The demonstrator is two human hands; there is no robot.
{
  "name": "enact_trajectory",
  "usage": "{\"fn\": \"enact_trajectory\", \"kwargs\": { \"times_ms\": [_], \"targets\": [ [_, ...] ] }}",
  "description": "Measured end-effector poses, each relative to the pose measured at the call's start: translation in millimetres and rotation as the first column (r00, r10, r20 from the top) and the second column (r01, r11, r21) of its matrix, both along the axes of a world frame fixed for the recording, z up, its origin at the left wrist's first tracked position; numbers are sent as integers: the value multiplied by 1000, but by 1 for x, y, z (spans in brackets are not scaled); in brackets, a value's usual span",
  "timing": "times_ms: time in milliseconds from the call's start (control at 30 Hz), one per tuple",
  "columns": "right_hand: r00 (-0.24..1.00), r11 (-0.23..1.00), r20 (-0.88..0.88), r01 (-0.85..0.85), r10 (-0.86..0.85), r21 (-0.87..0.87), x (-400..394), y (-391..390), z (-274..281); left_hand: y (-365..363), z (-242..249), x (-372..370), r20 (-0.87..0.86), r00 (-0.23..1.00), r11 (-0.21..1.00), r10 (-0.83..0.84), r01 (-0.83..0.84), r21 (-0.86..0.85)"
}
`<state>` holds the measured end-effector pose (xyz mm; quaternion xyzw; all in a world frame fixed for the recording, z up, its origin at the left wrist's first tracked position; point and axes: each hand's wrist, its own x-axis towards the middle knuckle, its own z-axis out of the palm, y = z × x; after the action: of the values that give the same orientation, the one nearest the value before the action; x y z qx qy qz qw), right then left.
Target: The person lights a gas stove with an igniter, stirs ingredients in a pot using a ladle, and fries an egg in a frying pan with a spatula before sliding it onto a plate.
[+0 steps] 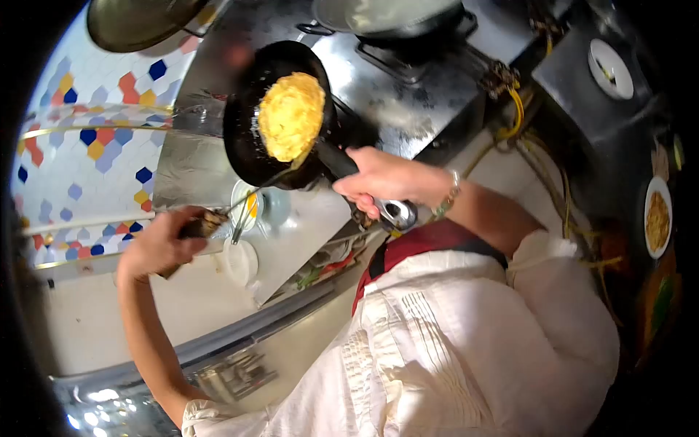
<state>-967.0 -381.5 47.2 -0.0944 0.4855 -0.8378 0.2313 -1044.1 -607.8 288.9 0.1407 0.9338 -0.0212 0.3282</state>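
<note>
My right hand (386,178) is closed around the black handle of a frying pan (237,138). A yellow omelette (291,116) lies in the pan, on the side nearer the stove's middle. In my left hand (164,240), off to the left, is the brown handle of a metal spatula (251,195). Its thin shaft slants up to the pan, and its tip is right at the omelette's lower edge. Below the pan stand a bowl (247,204) with yellow egg in it and a white round lid or dish (240,262).
A large pan (386,18) sits on the far burner. Hexagon-patterned tiles (95,146) cover the left wall, and a round lid (138,25) is at the top left. Yellow hoses (513,116) run beside the stove. On the right are a plate of food (657,218) and a white dish (610,69).
</note>
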Motion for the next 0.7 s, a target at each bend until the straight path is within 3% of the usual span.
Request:
{"fn": "enact_trajectory", "kwargs": {
  "times_ms": [100,200,233,300,367,433,500,533,600,633,700],
  "targets": [
    [1000,1000,-30,-9,9,12,2,0,-1,-14,-17,13,30,1000,1000,11,-11,-3],
    [999,994,36,28,-32,106,9,2,6,-42,-54,15,-60,997,998,43,-39,56],
    [999,989,32,24,-29,144,10,4,7,-61,-77,17,-135,986,988,102,-85,126],
    [996,989,10,88,-89,117,11,3,8,-79,-116,20,-90,955,941,283,-258,220],
    [998,984,17,51,-54,171,12,8,11,-82,-144,27,-44,915,831,401,-343,438],
    [1000,977,19,5,-10,214,14,16,21,-73,-161,33,198,775,582,600,-593,556],
    [996,977,84,-21,4,211,14,23,28,-62,-172,37,524,620,191,583,-732,654],
    [996,979,90,-41,24,198,15,27,31,-62,-179,39,531,616,176,581,-733,658],
    [990,984,136,-69,47,163,16,29,34,-65,-192,41,774,522,-160,359,-782,602],
    [982,989,179,-88,66,116,17,31,35,-65,-198,43,774,526,-164,351,-780,604],
    [974,994,218,-83,65,75,19,30,34,-67,-211,50,823,555,-371,124,-743,557]
  ]
}}
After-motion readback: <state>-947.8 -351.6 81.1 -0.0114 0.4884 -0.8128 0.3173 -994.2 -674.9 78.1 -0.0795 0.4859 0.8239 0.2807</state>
